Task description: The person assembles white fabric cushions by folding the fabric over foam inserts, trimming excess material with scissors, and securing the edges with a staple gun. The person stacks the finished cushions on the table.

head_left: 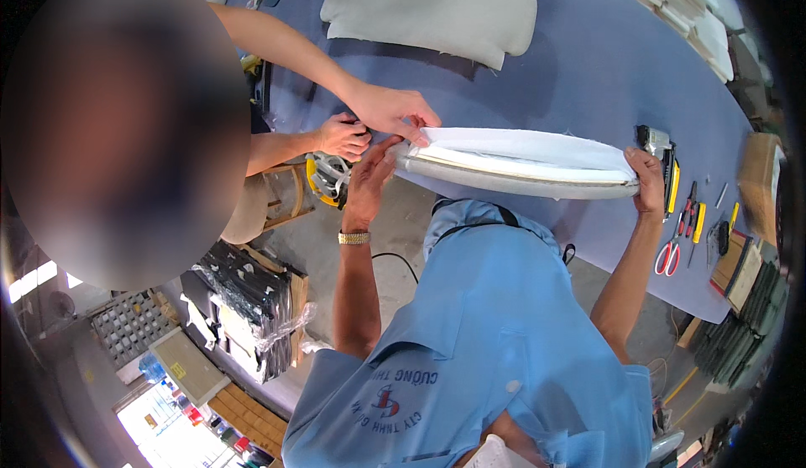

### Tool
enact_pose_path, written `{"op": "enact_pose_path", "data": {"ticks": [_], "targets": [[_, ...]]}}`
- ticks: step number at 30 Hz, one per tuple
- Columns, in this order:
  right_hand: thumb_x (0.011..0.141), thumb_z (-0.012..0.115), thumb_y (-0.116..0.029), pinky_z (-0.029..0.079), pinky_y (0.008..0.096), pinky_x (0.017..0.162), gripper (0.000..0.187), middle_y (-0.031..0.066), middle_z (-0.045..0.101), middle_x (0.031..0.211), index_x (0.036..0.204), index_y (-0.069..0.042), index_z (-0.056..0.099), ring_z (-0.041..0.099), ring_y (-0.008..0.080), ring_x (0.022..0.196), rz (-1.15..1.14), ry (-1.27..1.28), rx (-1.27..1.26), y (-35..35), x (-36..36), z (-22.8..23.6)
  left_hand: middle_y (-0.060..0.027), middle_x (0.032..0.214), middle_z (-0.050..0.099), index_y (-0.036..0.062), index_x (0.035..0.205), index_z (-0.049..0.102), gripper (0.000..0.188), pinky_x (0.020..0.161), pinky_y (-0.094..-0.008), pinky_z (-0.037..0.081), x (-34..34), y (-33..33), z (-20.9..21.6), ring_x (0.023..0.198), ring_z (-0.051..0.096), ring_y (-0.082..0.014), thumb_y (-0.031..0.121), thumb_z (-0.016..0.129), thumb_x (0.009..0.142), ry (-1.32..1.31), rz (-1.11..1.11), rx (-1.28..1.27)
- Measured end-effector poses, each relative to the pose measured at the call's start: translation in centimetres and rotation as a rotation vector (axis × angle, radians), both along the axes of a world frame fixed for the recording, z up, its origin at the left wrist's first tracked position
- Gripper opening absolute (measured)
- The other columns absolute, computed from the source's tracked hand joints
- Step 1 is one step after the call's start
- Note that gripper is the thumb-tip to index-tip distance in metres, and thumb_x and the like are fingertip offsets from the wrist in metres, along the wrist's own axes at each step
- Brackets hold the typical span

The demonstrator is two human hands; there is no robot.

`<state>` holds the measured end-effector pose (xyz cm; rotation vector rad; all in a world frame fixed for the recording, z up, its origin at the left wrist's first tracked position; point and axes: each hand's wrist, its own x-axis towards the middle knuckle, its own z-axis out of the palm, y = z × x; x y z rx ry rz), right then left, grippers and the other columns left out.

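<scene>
A long curved upholstered panel, with pale grey cover along its near edge and white lining on its far side, spans the space between my hands at the table's edge. My left hand is closed on its left end; the fingertips are partly hidden. At the opposite end, my right hand grips the rim with the thumb on top. A co-worker's hand pinches the white lining near the left corner. That person's other hand is curled close to my left fingers.
The blue-grey table carries another pale upholstered piece at the far side. Right of my hand lie a staple gun, red-handled scissors and several hand tools. A cardboard box stands at the right edge. Wrapped dark panels are stacked lower left.
</scene>
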<state>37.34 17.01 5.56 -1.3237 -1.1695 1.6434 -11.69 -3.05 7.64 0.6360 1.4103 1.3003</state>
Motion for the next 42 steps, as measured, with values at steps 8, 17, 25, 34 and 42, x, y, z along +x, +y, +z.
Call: {"op": "enact_pose_path", "data": {"ticks": [8,17,25,34,42], "targets": [[0.098,0.070,-0.020,0.032,0.0258,0.059,0.030,-0.0093,0.050,0.069,0.070,-0.011,0.062,0.041,0.0024,0.064,-0.061,-0.029,-0.037,-0.2,-0.7,0.6,0.0043,0.105,0.059,0.0018,0.141,0.059,0.041,0.079,-0.0201,0.041,0.4,0.4,1.3,0.089,0.049,-0.0042,0.018,0.059,0.103,0.072,-0.003,-0.026],[0.097,0.071,-0.019,0.032,0.0249,0.062,0.028,-0.0087,0.049,0.071,0.072,-0.011,0.062,0.042,0.0032,0.067,-0.134,-0.037,0.103,-0.9,-0.3,-0.3,0.0065,0.095,0.055,0.0010,0.137,0.062,0.039,0.072,-0.0199,0.037,0.2,0.1,0.0,0.082,0.044,-0.0039,0.020,0.060,0.103,0.160,-0.027,0.023],[0.097,0.072,-0.019,0.044,0.0252,0.062,0.017,-0.0026,0.066,0.078,0.088,-0.005,0.074,0.057,0.0054,0.069,-0.386,0.046,0.124,-2.1,0.2,-1.9,-0.0002,0.120,0.065,0.0010,0.138,0.059,0.039,0.088,-0.0240,0.044,-0.4,-1.6,-1.3,0.100,0.054,-0.0069,0.021,0.059,0.105,0.192,-0.113,0.090],[0.097,0.067,-0.020,0.051,0.0301,0.077,0.025,0.0057,0.072,0.092,0.107,0.002,0.074,0.064,0.0139,0.084,-0.517,-0.044,0.205,-1.4,-0.5,-1.6,-0.0041,0.118,0.067,-0.0003,0.136,0.061,0.042,0.093,-0.0268,0.047,0.2,-0.1,-2.1,0.105,0.059,-0.0106,0.026,0.062,0.104,0.179,-0.072,0.236],[0.097,0.064,-0.017,0.052,0.0310,0.086,0.032,0.0105,0.074,0.104,0.118,0.005,0.072,0.067,0.0179,0.096,-0.555,-0.072,0.217,-0.1,0.2,-2.7,-0.0039,0.118,0.068,-0.0019,0.136,0.060,0.042,0.095,-0.0265,0.047,0.0,0.3,-1.8,0.105,0.058,-0.0096,0.026,0.061,0.105,0.235,-0.099,0.215]]}}
